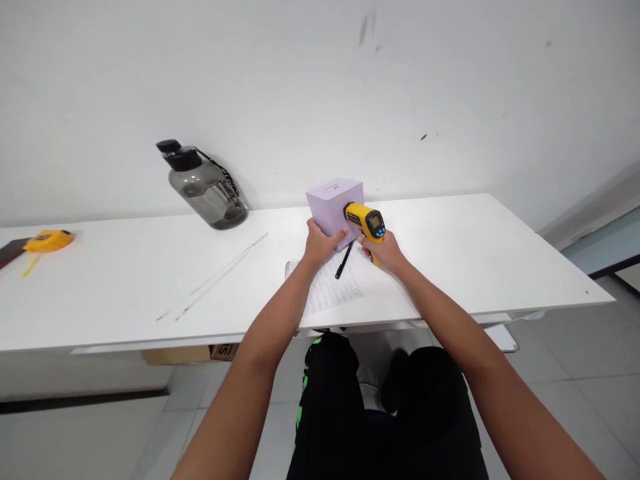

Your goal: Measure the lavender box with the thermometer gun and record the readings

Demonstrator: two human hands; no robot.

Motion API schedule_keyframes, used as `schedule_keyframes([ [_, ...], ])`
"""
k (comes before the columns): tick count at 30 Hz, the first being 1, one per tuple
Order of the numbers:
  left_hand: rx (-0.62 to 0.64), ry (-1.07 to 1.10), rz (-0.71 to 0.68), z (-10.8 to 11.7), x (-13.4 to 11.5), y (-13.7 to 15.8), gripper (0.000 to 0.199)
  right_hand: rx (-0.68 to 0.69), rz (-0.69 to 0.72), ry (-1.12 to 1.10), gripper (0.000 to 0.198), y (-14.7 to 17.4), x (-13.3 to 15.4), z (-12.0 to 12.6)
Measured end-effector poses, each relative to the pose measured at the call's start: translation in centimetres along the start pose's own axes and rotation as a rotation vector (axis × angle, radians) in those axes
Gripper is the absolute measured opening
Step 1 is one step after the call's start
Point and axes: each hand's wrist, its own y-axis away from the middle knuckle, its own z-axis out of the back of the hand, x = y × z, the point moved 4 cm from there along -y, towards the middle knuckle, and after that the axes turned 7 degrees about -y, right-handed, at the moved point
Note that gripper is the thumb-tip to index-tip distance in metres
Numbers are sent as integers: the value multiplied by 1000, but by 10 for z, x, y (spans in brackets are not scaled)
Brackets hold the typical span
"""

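Note:
A pale lilac box (326,212) stands tilted on the white table near the wall. My left hand (321,241) grips its lower left side, thumb across the face toward me. In my right hand (386,252) is a yellow and black infrared thermometer (361,215), held by its handle. Its front end is right at the box's right face; whether they touch I cannot tell. The small screen and blue buttons face me. Below the box lies a black pen (344,261) on a sheet of paper (327,290) covered with fine writing.
A grey see-through water bottle (207,190) with a black lid stands by the wall, left of the box. Farther left lie a yellow tape measure (50,241) and a dark flat object (13,251). The white table (125,273) has its front edge just before my knees.

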Motion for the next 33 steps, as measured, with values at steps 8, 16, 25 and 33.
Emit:
schedule_keyframes([
  [8,12,-26,12,1,1,0,81,3,-30,-39,62,2,3,-2],
  [16,30,-27,2,1,0,-1,81,4,-43,-60,56,2,1,-1],
  [25,21,-35,2,1,4,-4,83,-5,-38,-44,56,2,0,-1],
  [33,12,-9,15,0,4,-4,82,2,-39,-39,58,3,1,-1],
])
